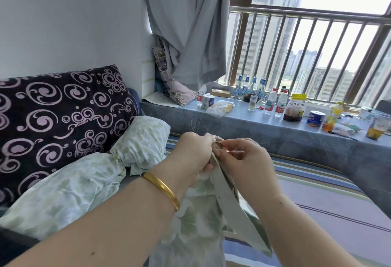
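Observation:
A pale green leaf-print cover [194,220] hangs in front of me over the striped bed. My left hand [194,152], with a gold bangle on its wrist, grips the bunched top edge of the cover. My right hand [245,161] pinches the same edge right beside it, where a grey-beige band [232,207] of the fabric runs down. What sits between the fingertips is hidden. A second bundle of the same print [69,184] lies knotted at the left.
A dark purple cushion with swirl pattern [63,114] leans on the wall at left. The striped mattress [317,199] spreads to the right. A grey sill [232,118] carries several bottles [269,102], jars and tissue rolls under a barred window and grey curtain [190,34].

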{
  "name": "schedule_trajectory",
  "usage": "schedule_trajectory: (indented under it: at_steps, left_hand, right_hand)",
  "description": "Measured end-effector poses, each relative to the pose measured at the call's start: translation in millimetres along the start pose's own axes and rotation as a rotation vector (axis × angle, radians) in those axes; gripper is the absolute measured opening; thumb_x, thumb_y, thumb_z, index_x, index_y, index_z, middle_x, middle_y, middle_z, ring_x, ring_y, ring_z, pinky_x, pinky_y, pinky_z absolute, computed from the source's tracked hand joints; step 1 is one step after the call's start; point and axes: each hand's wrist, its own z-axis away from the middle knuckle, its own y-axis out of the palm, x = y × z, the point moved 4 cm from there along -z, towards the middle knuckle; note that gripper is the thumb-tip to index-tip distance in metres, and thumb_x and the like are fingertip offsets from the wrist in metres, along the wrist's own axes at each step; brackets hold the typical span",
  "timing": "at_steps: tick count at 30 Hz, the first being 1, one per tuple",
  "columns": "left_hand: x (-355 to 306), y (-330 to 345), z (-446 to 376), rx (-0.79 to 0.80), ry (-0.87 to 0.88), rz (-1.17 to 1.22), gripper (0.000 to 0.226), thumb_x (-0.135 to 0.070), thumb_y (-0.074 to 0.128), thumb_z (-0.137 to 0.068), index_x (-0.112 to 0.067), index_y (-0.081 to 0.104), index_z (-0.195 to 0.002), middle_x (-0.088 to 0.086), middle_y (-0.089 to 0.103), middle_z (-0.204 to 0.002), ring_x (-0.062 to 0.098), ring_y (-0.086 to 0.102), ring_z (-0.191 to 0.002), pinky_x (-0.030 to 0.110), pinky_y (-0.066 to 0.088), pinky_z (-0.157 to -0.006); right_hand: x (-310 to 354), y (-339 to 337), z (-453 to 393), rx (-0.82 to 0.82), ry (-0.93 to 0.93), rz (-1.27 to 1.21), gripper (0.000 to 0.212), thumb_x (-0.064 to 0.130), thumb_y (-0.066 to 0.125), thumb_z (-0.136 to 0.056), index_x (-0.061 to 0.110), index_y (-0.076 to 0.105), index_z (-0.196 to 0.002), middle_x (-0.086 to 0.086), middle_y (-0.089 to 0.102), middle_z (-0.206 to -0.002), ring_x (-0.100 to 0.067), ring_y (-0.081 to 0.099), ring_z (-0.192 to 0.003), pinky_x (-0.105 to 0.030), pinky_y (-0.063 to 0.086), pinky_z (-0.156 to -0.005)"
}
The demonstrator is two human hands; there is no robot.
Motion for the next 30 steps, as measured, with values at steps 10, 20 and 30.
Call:
schedule_trajectory:
  at_steps: [10,20,30]
  left_hand:
    - [-2.5,4.9,1.4,0.022,0.131,-0.147,0.027,-0.020,0.049,-0.100,0.001,0.064,-0.103,0.028,0.067,-0.105,0.043,0.067,-0.099,0.054,0.054,-0.094]
    - [-11.2,5.3,12.9,0.134,0.428,-0.341,0.032,-0.017,0.039,-0.104,-0.008,0.068,-0.114,0.012,0.072,-0.112,0.027,0.065,-0.111,0.046,0.047,-0.103]
    - [-12.4,6.2,17.4,0.267,0.560,-0.452,0.031,-0.011,0.038,-0.106,-0.011,0.063,-0.125,0.004,0.071,-0.115,0.015,0.064,-0.112,0.028,0.046,-0.103]
  right_hand:
    - [-5.3,-5.1,-11.7,0.116,0.194,-0.302,0.020,0.032,0.082,-0.077,0.013,0.075,-0.079,-0.006,0.076,-0.072,-0.013,0.066,-0.059,-0.026,0.055,-0.057]
    - [0.0,-14.9,-23.8,0.186,0.072,-0.078,0.058,0.069,0.077,-0.053,0.018,0.063,-0.077,0.010,0.059,-0.055,-0.008,0.050,-0.053,-0.032,0.042,-0.059]
    - [9.6,-28.6,-32.3,0.408,-0.190,0.365,0.034,0.054,0.057,-0.089,0.025,0.046,-0.074,0.014,0.058,-0.052,-0.003,0.045,-0.046,-0.017,0.039,-0.049]
